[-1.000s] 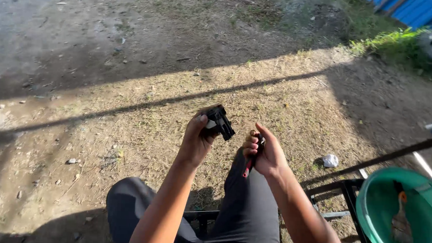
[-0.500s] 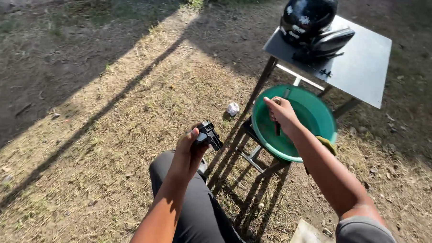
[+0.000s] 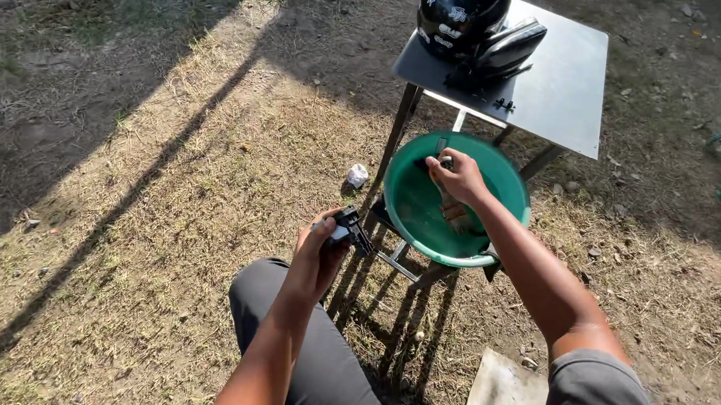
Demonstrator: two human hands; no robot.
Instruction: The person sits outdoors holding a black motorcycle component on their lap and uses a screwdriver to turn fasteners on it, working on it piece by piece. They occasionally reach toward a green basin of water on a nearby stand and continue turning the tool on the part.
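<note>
Black part [image 3: 350, 226] in left hand [image 3: 317, 253] (right hand [image 3: 457, 175] over green basin [image 3: 505, 172]).

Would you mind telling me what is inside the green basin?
The right hand reaches into the green basin, gripping a thin dark tool. The hand and forearm cover part of the bottom; any other contents are unclear.

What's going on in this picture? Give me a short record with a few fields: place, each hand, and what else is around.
Place: outdoors, dry grass and dirt in sun and long shadows
Left hand: holds a small black part above the knee
Right hand: over the green basin, fingers closed on a thin dark tool; what kind cannot be told
Basin: sits on a metal frame
Table: grey metal, behind the basin
On table: black helmet
Ground: crumpled white scrap, flat slab
</note>
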